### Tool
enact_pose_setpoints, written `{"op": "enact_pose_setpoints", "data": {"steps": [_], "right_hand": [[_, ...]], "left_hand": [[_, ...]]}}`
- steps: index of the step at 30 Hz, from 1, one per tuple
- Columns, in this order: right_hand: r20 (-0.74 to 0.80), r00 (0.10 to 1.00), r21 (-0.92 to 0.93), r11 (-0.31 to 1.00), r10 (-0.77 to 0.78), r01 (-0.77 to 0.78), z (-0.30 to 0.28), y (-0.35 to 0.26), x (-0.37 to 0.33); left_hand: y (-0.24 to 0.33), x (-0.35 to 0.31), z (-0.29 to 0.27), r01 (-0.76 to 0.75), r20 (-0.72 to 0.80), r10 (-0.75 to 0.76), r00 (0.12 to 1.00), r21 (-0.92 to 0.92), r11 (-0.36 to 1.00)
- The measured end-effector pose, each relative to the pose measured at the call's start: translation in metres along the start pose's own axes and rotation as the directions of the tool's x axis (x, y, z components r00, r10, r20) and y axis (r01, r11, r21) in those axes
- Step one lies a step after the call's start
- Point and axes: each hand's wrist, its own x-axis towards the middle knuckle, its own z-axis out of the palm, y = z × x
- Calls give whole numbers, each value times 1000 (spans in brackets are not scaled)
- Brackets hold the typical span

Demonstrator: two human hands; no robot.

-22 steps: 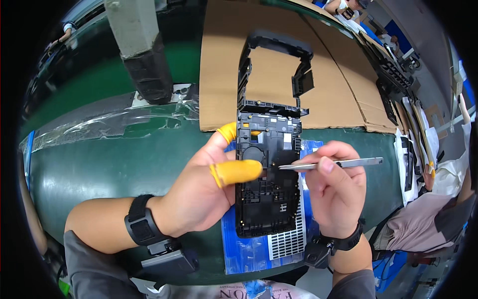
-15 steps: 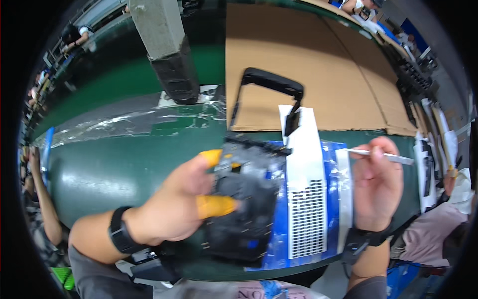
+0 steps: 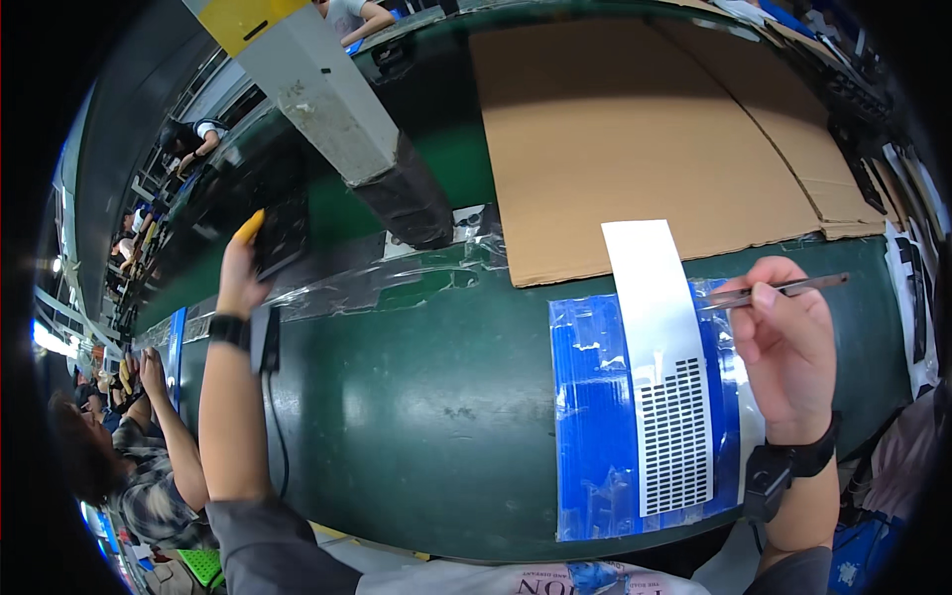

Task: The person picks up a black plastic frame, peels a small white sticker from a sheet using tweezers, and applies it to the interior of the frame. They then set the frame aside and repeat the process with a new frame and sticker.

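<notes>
My left hand [image 3: 241, 283], with a yellow finger cot showing, reaches far out to the left. It grips the edge of a black plastic part [image 3: 285, 233], which is smeared and blends into the dark surface behind it. On the right, my right hand [image 3: 788, 342] pinches thin metal tweezers [image 3: 793, 288], their tips pointing left. Beside those tips lies a long white label strip [image 3: 650, 268] with rows of small black rectangles on its near half. The strip rests on a blue plastic board [image 3: 595, 397] covered with clear tape.
A brown cardboard sheet [image 3: 635, 139] covers the far right of the green table [image 3: 426, 416]. A grey post [image 3: 342, 119] stands at the table's far side. A co-worker [image 3: 149, 476] sits at left. Thin sheets [image 3: 907, 297] stand along the right edge.
My left hand has carried the black part from beside the blue board to the far left. My right hand still holds the tweezers near the strip. The view has shifted left.
</notes>
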Motion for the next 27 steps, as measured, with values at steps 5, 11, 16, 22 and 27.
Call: {"op": "enact_pose_setpoints", "data": {"steps": [5,11,16,22,27], "right_hand": [[27,997,55,996,71,-72,-6,-1,0],[59,996,102,992,73,-79,-7,-1,7],[146,989,107,993,27,-43,-5,-4,0],[-21,971,380,897,-237,227,-31,-24,8],[-204,895,462,767,-397,445,-41,-60,-2]], "left_hand": [[-17,66,-19,-148,-202,181,962,167,975],[-13,-26,-19,-397,369,298,880,232,888],[-16,-117,123,-398,628,-3,778,497,771],[-43,-136,312,-539,807,-173,564,519,663],[-80,-104,467,-812,920,-126,372,388,436]]}}
